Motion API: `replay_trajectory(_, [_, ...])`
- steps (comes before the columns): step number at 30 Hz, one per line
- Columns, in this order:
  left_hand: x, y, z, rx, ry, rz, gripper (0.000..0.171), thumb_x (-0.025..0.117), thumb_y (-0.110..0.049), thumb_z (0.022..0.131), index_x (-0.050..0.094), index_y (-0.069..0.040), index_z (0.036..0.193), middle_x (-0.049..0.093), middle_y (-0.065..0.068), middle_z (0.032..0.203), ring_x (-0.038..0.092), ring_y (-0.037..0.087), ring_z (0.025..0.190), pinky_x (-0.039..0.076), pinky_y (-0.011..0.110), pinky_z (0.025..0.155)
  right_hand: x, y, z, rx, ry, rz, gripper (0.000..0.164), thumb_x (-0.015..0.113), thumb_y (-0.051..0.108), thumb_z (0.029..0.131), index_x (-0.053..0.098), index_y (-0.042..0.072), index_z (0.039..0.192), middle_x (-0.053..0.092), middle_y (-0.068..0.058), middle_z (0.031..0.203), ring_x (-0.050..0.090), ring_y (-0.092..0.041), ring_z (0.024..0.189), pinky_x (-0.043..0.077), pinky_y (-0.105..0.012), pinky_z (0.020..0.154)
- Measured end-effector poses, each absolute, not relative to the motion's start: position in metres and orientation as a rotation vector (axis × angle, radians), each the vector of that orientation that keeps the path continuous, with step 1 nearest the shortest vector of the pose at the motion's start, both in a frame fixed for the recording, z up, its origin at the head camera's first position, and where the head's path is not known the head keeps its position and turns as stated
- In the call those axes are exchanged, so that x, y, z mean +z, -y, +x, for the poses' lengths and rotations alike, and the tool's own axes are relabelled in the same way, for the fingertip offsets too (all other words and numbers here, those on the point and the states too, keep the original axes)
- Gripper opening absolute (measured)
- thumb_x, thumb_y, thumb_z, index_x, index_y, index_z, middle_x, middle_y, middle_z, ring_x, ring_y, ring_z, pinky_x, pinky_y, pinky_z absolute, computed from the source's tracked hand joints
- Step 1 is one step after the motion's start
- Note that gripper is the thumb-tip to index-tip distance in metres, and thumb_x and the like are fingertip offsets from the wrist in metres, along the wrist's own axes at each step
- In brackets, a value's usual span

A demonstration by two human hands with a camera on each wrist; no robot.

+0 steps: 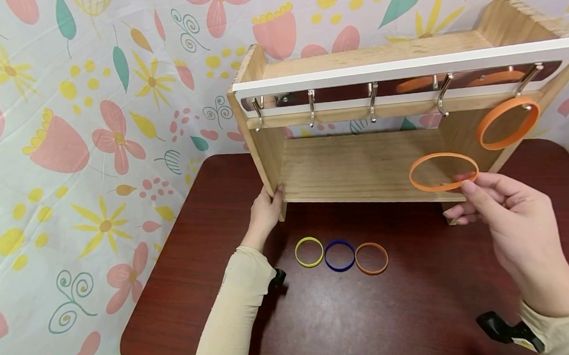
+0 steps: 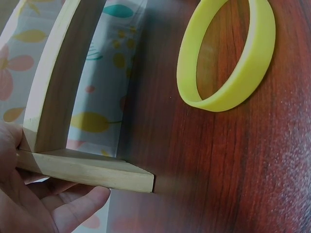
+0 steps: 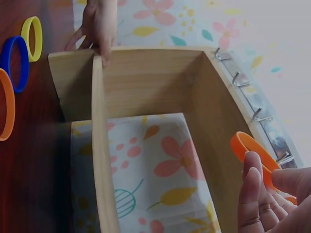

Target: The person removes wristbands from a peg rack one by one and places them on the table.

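Observation:
My left hand [image 1: 265, 211] grips the lower left corner of a wooden shelf rack [image 1: 362, 167], thumb in front; the left wrist view shows its fingers [image 2: 80, 208] under the board. In front of the right side of the rack, my right hand [image 1: 527, 228] pinches an orange silicone wristband [image 1: 432, 188] between thumb and fingers. This band is held in the air, below the metal hooks [image 1: 443, 94]. A second orange wristband [image 1: 484, 127] hangs from the rightmost hook.
On the dark red table [image 1: 184, 292] lie a yellow wristband [image 1: 310, 265], a blue wristband [image 1: 340, 269] and another orange wristband [image 1: 372, 272] in a row before the rack. A white-edged rail [image 1: 380, 68] carries several hooks. Behind hangs a flowered cloth [image 1: 130, 127].

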State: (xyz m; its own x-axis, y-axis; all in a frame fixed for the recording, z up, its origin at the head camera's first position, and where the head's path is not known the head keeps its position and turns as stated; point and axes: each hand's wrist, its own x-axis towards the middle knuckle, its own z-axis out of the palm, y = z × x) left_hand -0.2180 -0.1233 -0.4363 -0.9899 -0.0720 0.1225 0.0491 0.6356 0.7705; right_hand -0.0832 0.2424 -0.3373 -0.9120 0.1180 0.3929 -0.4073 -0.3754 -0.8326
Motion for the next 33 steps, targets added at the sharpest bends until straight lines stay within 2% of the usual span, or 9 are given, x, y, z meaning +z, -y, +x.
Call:
replay_trajectory(8, [-0.437,0.123,-0.218,-1.276,2.713,0.03,0.039,0.047,-0.042,0.102,0.058,-0.013,0.124,0.068,0.013,0.108,0.065,0.029,0.097,0.051,0.044,0.084,-0.344,-0.246,-0.08,2.299,1.619,0.342,0.019,0.051,-0.015,0.093,0.059,-0.018,0.111,0.073,-0.014,0.095,0.07,-0.024,0.061,0.055,-0.026,0.056])
replay_trajectory(15, [-0.437,0.123,-0.218,-1.315,2.697,0.017,0.039,0.047,-0.041,0.102,0.057,-0.011,0.126,0.067,0.014,0.112,0.066,0.029,0.096,0.054,0.043,0.079,-0.35,-0.249,-0.077,2.258,1.704,0.313,0.018,0.052,-0.012,0.095,0.06,-0.015,0.111,0.074,-0.01,0.09,0.07,-0.02,0.062,0.055,-0.025,0.056])
replay_trajectory(27, [-0.436,0.123,-0.218,-1.32,2.697,0.017,0.039,0.047,-0.041,0.102,0.057,-0.011,0.125,0.067,0.015,0.112,0.066,0.029,0.096,0.054,0.043,0.079,-0.369,-0.256,-0.075,2.291,1.744,0.331,0.019,0.05,-0.013,0.095,0.059,-0.016,0.111,0.073,-0.01,0.089,0.07,-0.02,0.065,0.054,-0.026,0.056])
replay_trajectory(33, [-0.435,0.123,-0.217,-1.329,2.698,0.016,0.04,0.047,-0.042,0.102,0.057,-0.01,0.125,0.067,0.016,0.112,0.066,0.03,0.097,0.054,0.045,0.079,-0.378,-0.257,-0.074,2.291,1.8,0.291,0.016,0.053,-0.011,0.095,0.06,-0.013,0.109,0.073,-0.008,0.093,0.071,-0.02,0.065,0.055,-0.026,0.055])
